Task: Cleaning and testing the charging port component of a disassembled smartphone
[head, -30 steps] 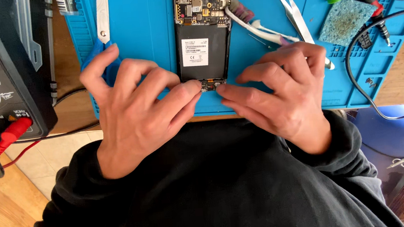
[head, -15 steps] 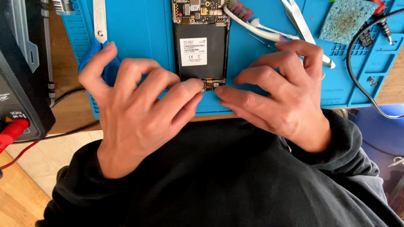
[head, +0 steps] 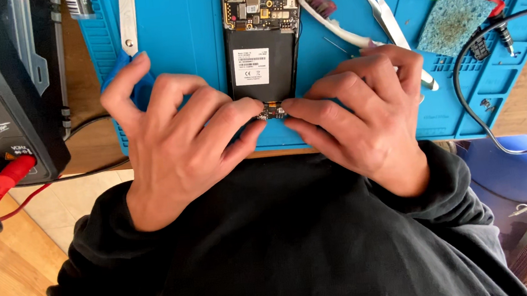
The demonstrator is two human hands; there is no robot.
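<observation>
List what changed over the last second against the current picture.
Almost nothing. The opened smartphone with its black battery sits slightly lower on the blue silicone work mat, probably from a small head tilt. The left hand and right hand still pinch at its bottom edge; the metal tweezers and white toothbrush stayed put.

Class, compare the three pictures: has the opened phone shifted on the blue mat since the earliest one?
No. The opened phone keeps its place on the blue mat, beside the toothbrush and tweezers; the whole view merely drifts slightly.
</observation>
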